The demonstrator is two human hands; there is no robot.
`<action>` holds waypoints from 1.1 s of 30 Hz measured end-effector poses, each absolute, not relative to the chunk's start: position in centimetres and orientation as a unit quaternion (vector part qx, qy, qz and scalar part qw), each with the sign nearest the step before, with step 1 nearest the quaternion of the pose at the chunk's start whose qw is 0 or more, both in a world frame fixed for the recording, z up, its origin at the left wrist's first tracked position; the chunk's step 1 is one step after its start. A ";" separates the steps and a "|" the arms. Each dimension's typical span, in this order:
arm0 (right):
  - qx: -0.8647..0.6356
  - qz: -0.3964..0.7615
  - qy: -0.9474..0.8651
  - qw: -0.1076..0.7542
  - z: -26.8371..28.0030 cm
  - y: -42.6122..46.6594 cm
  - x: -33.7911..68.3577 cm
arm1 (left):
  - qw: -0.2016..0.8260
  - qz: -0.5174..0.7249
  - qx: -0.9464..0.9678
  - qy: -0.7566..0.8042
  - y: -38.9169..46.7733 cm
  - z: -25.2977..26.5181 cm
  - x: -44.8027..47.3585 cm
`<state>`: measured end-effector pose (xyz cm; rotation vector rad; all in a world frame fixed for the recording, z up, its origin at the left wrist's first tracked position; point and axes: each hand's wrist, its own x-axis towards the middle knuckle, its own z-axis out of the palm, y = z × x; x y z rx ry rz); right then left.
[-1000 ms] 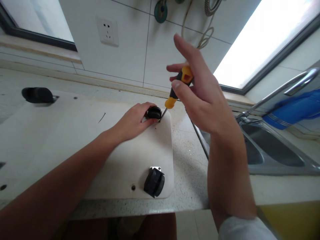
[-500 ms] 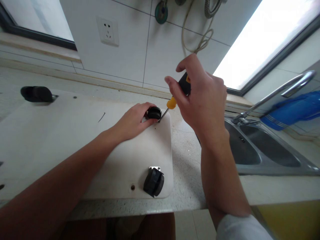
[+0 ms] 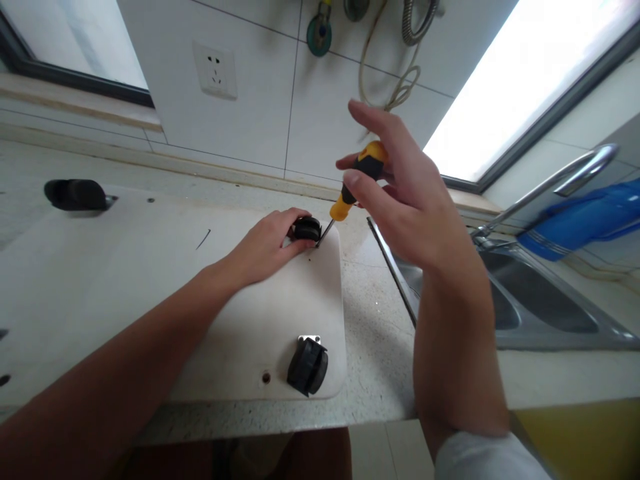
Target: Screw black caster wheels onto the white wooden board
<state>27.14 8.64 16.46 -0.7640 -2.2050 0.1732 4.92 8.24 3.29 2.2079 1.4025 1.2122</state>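
The right hand has just uncurled a finger but holds the screwdriver. Down left of it, the left hand pinches the caster wheel. It seems mid-twist.

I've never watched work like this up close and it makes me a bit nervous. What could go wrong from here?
First, the slanted yellow-and-black screwdriver could slip and nick the left hand, which lies right beside its tip.

Second, the black plastic caster might shift on the off-white, round-cornered board if that hold loosens.

Third, the right hand has a finger raised off the handle, so its grip may be less steady.
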 end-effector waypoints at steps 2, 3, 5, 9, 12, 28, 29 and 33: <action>-0.334 0.017 -0.845 0.417 16.3 8.7 26.9 | 0.138 0.424 0.753 0.484 8.2 3.4 4.9; -0.355 -0.018 -0.830 0.430 16.2 8.7 26.8 | 0.141 0.431 0.749 0.483 8.2 3.4 4.9; -0.365 -0.048 -0.821 0.437 16.0 8.7 26.6 | 0.148 0.441 0.746 0.476 8.1 3.5 4.9; -0.294 0.040 -0.867 0.401 16.3 8.5 26.9 | 0.150 0.443 0.746 0.475 8.1 3.5 5.0; -0.319 0.000 -0.851 0.417 16.5 8.5 27.1 | 0.143 0.443 0.743 0.482 8.1 3.5 5.0; -0.325 -0.017 -0.867 0.377 16.6 7.9 27.2 | 0.125 0.458 0.746 0.466 8.3 2.9 4.7; -0.312 0.007 -0.878 0.363 16.6 7.8 27.2 | 0.127 0.457 0.749 0.463 8.4 2.8 4.7; -0.337 -0.010 -0.857 0.390 16.0 8.1 26.6 | 0.122 0.447 0.765 0.447 8.6 2.7 4.5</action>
